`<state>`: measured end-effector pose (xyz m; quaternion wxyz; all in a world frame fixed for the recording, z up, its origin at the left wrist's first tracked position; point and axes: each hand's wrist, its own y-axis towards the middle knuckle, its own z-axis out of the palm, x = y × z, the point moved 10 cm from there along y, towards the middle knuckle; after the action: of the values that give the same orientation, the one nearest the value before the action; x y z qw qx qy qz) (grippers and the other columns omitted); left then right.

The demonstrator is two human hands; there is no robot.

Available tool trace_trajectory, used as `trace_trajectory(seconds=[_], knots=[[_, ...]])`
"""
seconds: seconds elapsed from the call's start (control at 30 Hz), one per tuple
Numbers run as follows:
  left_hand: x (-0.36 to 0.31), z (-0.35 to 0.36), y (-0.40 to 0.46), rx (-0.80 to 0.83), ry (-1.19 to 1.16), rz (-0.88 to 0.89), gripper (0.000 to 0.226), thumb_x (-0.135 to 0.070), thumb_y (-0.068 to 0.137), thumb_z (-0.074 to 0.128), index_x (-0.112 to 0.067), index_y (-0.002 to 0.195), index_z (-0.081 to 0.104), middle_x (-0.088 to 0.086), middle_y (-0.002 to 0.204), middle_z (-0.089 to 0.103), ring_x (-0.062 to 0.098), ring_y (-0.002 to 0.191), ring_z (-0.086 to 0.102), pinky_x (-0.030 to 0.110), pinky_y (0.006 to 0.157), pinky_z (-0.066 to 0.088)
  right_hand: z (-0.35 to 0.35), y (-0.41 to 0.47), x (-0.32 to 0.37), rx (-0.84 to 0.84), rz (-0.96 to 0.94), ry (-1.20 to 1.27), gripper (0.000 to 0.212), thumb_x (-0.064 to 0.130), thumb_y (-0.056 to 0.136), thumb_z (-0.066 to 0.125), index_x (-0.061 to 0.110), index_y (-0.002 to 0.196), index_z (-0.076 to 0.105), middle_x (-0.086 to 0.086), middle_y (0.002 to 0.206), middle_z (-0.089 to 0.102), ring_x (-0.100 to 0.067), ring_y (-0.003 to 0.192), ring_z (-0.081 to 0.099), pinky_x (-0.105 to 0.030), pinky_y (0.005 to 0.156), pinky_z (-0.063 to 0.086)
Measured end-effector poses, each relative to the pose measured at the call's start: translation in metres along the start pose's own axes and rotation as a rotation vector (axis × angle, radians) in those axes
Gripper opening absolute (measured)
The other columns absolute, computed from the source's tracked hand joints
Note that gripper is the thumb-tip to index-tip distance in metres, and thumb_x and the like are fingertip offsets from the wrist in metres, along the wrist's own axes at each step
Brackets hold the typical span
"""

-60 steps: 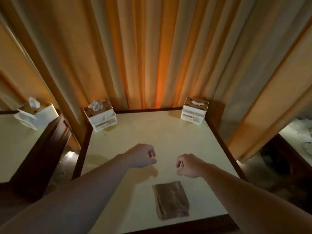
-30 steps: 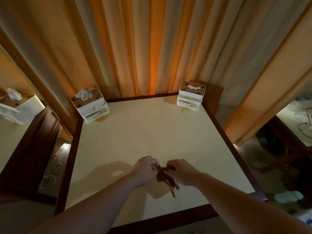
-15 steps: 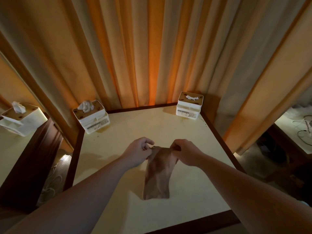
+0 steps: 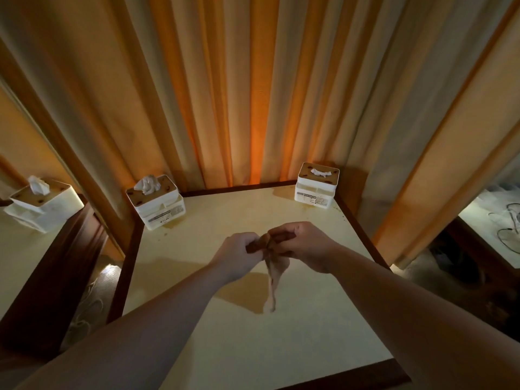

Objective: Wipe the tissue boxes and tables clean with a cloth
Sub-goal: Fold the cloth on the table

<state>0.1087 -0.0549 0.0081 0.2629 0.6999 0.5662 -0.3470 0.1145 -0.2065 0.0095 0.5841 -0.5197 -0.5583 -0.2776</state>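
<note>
- Above the middle of the cream table [image 4: 197, 277], both hands meet with the brown cloth [image 4: 272, 280] gathered between them; its loose tail hangs down, the tip at or just above the tabletop.
- Left hand [image 4: 237, 256] has its fingers curled round one bunched end of the cloth, and right hand [image 4: 302, 246] pinches the other end, the two nearly touching.
- Two tissue boxes stand at the far corners against the curtain [image 4: 253, 94]: the left tissue box [image 4: 156, 204] with a tuft of tissue standing up, the right tissue box [image 4: 316, 184] with its tissue lying low. Both sit well apart from the hands.
- A third tissue box [image 4: 42, 204] stands on the neighbouring table [image 4: 17, 263] to the left.
- Judging by this, the step in hand is readying the cloth; no wiping looks begun. Dim light makes the fold hard to read, so it may be mid-twist or mid-fold.
- Next calls for settling the cloth into one hand as a pad, then reaching to a box or pressing it flat to the tabletop.
</note>
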Motion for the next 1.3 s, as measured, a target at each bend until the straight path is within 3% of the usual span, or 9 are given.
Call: trace_trajectory(seconds=[0.1,0.2,0.3,0.47,0.57,0.67,0.87,1.13,1.3], knots=[[-0.007,-0.002,-0.002,0.031,-0.069,-0.001,0.019,-0.028,0.083,0.083,-0.027,0.071,0.067,-0.015,0.065,0.062,0.006,0.066,0.057,0.031,0.064,0.046,-0.005,-0.002,0.003,-0.043,-0.036,0.007,0.028,-0.002,0.088,0.079,0.004,0.115,0.076,-0.014,0.107,0.078,-0.025,0.102,0.077,-0.033,0.086,0.064],[-0.013,-0.001,-0.005,0.082,-0.287,-0.089,0.011,-0.025,0.092,0.077,-0.018,0.084,0.074,0.0,0.083,0.076,0.017,0.083,0.075,0.037,0.084,0.062,-0.005,-0.003,0.007,-0.044,-0.072,0.02,0.017,0.001,0.09,0.078,0.005,0.107,0.079,-0.013,0.103,0.078,-0.027,0.1,0.077,-0.04,0.09,0.064],[-0.012,-0.007,-0.005,0.061,-0.247,-0.092,0.015,-0.03,0.099,0.068,-0.017,0.092,0.072,0.008,0.09,0.075,0.024,0.089,0.074,0.044,0.088,0.062,0.001,-0.005,0.013,-0.032,-0.101,-0.054,0.015,0.001,0.092,0.075,0.009,0.102,0.081,-0.008,0.099,0.079,-0.023,0.098,0.077,-0.034,0.087,0.064],[-0.006,-0.044,-0.008,-0.038,-0.235,-0.093,0.018,-0.021,0.098,0.068,-0.005,0.092,0.068,-0.008,0.092,0.078,0.012,0.086,0.073,0.036,0.086,0.062,-0.027,-0.003,0.033,-0.22,-0.129,-0.309,0.017,0.006,0.092,0.071,0.017,0.099,0.081,0.002,0.094,0.077,-0.015,0.089,0.072,-0.027,0.077,0.062],[-0.01,-0.091,-0.006,-0.212,-0.054,-0.044,0.013,-0.014,0.096,0.068,-0.003,0.089,0.065,-0.014,0.068,0.071,0.004,0.059,0.06,0.016,0.057,0.047,-0.049,-0.001,0.058,-0.319,-0.189,-0.518,0.022,0.011,0.094,0.069,0.019,0.111,0.082,0.011,0.099,0.073,-0.001,0.085,0.064,-0.015,0.072,0.047],[-0.015,-0.132,0.001,-0.342,0.075,-0.024,0.006,-0.016,0.089,0.071,-0.022,0.088,0.069,-0.006,0.074,0.068,0.007,0.066,0.059,0.026,0.059,0.042,-0.064,0.001,0.087,-0.424,-0.264,-0.631,0.021,0.012,0.094,0.066,0.019,0.104,0.083,0.01,0.092,0.072,0.0,0.074,0.059,-0.015,0.064,0.04],[-0.002,-0.169,0.002,-0.389,0.021,-0.033,0.011,-0.016,0.086,0.072,-0.026,0.081,0.07,-0.006,0.075,0.068,0.012,0.072,0.063,0.032,0.066,0.049,-0.084,-0.01,0.107,-0.53,-0.344,-0.652,0.017,0.011,0.096,0.064,0.02,0.093,0.078,0.009,0.084,0.066,-0.004,0.073,0.059,-0.011,0.058,0.038],[0.1,-0.047,-0.071,0.009,0.178,-0.209,0.013,-0.016,0.074,0.081,-0.027,0.073,0.074,-0.014,0.07,0.071,0.004,0.062,0.062,0.021,0.059,0.046,-0.031,-0.022,-0.047,-0.209,-0.146,-0.893,0.012,0.013,0.091,0.069,0.022,0.085,0.074,0.007,0.09,0.062,-0.011,0.083,0.059,-0.022,0.074,0.047],[0.17,0.062,-0.137,0.443,0.368,-0.187,0.006,-0.021,0.081,0.077,-0.024,0.083,0.082,-0.009,0.086,0.076,-0.009,0.072,0.059,0.018,0.078,0.047,0.013,-0.054,-0.173,0.091,0.049,-1.062,0.018,0.015,0.098,0.059,0.023,0.093,0.075,0.008,0.102,0.061,-0.007,0.098,0.052,-0.021,0.084,0.044]])
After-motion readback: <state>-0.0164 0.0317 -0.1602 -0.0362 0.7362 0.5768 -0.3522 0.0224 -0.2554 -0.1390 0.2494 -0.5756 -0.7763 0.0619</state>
